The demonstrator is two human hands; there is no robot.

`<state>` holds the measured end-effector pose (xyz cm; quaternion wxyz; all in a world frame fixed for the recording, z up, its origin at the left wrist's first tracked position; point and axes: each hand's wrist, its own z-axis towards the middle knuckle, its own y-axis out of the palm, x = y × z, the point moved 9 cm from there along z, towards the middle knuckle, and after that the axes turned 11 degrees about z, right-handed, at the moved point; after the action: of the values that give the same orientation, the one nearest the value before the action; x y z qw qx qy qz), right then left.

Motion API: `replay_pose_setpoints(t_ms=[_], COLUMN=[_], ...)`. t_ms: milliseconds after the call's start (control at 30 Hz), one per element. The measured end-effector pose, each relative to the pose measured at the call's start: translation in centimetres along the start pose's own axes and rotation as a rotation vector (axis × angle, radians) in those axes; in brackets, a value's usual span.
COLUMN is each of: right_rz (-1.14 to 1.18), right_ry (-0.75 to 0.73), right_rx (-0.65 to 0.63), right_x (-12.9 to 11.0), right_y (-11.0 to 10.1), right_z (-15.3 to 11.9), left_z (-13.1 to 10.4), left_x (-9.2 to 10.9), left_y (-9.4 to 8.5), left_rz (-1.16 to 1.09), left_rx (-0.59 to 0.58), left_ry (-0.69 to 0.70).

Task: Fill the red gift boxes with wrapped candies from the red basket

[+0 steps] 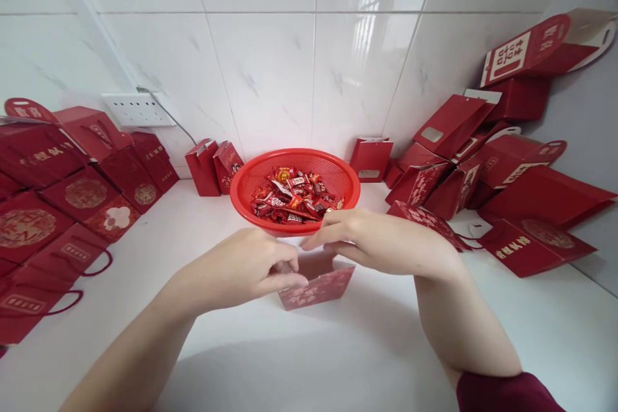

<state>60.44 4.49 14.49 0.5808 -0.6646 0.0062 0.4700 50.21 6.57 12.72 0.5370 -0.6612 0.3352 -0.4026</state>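
Note:
A small red gift box point(316, 290) with a pale floral print stands on the white table, its top open. My left hand point(261, 267) is at the box's left upper edge, fingers curled and thumb stretched along the rim. My right hand point(345, 235) reaches over the back and right of the opening, fingers bent and pointing left. Whether its fingertips pinch the box's edge is hard to see. Just behind both hands sits a red plastic basket point(295, 158) holding many red-wrapped candies point(290, 196).
Stacked red gift boxes point(62, 206) fill the left side. More red boxes and bags point(512, 161) are piled at the right. Small red bags point(203, 167) stand left of the basket, another point(371, 158) right of it. A socket strip point(138, 109) is on the tiled wall.

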Motion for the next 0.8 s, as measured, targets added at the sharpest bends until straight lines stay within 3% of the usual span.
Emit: replay_pose_setpoints(t_ms=[267, 533, 800], right_rz=[0.193, 0.219, -0.019], right_ry=[-0.178, -0.089, -0.033], right_rx=[-0.113, -0.198, 0.060], right_x=[-2.2, -1.8, -2.4], right_y=[0.5, 1.3, 0.6], right_z=[-0.4, -0.9, -2.4], left_z=[-1.1, -2.2, -0.9], left_x=[1.6, 2.6, 1.1], left_y=[0.2, 0.9, 0.0], left_rz=[0.017, 0.124, 0.077], left_rx=[-0.015, -0.068, 0.007], left_ry=[0.013, 0.092, 0.084])
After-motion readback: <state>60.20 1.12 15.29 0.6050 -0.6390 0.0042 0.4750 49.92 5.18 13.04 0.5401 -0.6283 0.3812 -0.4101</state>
